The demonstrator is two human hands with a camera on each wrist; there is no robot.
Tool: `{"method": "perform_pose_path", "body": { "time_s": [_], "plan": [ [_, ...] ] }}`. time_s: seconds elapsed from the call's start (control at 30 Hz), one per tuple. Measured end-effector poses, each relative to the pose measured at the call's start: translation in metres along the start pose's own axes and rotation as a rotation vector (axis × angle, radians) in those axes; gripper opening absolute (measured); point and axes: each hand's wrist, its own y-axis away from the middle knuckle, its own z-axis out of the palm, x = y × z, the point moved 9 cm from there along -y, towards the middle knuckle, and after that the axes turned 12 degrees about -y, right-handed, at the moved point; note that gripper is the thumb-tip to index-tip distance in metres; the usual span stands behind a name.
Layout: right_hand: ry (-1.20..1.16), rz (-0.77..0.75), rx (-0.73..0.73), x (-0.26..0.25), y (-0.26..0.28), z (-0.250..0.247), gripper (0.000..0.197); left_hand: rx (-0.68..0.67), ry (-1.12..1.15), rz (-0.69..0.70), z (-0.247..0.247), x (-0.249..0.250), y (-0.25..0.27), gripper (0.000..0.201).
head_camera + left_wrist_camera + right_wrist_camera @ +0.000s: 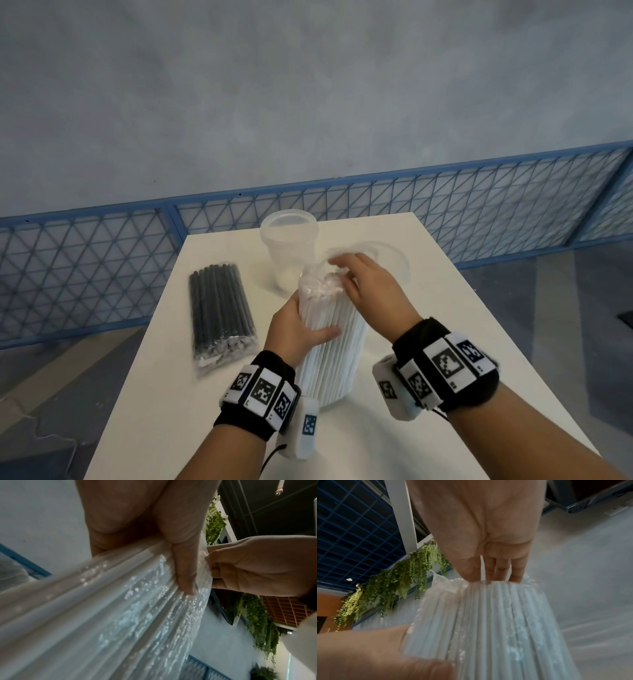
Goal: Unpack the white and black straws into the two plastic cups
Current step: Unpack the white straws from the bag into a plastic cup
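Note:
A pack of white straws point(334, 346) in clear wrap stands upright on the white table point(445, 342). My left hand point(301, 329) grips its middle, the thumb point(185, 574) lying across the wrap point(102, 615). At the top end of the pack point(488, 628), my right hand point(346, 274) curls over and pinches the crinkled wrap, fingers point(488, 568) on the straw ends. A sealed pack of black straws point(221, 308) lies flat to the left. One clear plastic cup point(289, 240) stands behind. A second cup point(400, 260) is mostly hidden behind my right hand.
The table's far edge lies just behind the cups, with a blue mesh fence point(479, 205) and a grey wall beyond. Bare tabletop shows to the right of my right wrist and along the near edge.

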Motion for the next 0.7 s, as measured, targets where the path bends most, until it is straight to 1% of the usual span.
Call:
{"method": "perform_pose_path", "body": {
  "time_s": [0.07,0.17,0.23,0.3,0.37,0.43,0.47,0.5,0.53,0.6,0.63,0.7],
  "plan": [
    [-0.023,0.017,0.016,0.003,-0.003,-0.005,0.033,-0.01,-0.018,0.03,0.001,0.005,0.001,0.06],
    [-0.006,0.039,0.03,0.003,-0.007,-0.011,0.041,-0.033,-0.032,0.07,0.001,0.01,0.001,0.057],
    [0.027,0.076,-0.036,0.005,-0.009,-0.013,0.042,-0.033,-0.055,0.064,0.0,0.008,0.0,0.06],
    [0.085,0.097,-0.14,0.004,-0.01,-0.014,0.038,-0.021,-0.055,0.039,-0.001,0.004,0.0,0.061],
    [0.212,0.045,-0.278,-0.004,-0.01,-0.008,0.038,-0.019,-0.044,0.016,0.0,0.0,-0.001,0.059],
    [0.339,-0.043,-0.407,-0.015,-0.007,0.003,0.046,-0.041,-0.066,0.008,0.004,-0.003,-0.003,0.062],
    [0.364,-0.06,-0.454,-0.018,-0.005,0.008,0.051,-0.054,-0.088,0.011,0.006,-0.003,-0.004,0.065],
    [0.358,-0.061,-0.478,-0.02,-0.005,0.012,0.055,-0.065,-0.106,0.014,0.007,-0.004,-0.005,0.066],
    [0.334,-0.049,-0.487,-0.019,-0.006,0.016,0.054,-0.07,-0.117,0.015,0.008,-0.004,-0.006,0.066],
    [0.324,-0.035,-0.496,-0.015,-0.008,0.023,0.045,-0.08,-0.126,0.015,0.01,-0.006,-0.008,0.065],
    [0.34,-0.034,-0.501,-0.012,-0.009,0.027,0.044,-0.089,-0.132,0.012,0.012,-0.008,-0.009,0.065],
    [0.409,-0.026,-0.54,-0.006,-0.012,0.033,0.048,-0.114,-0.14,0.006,0.016,-0.011,-0.01,0.066]
  ]
}}
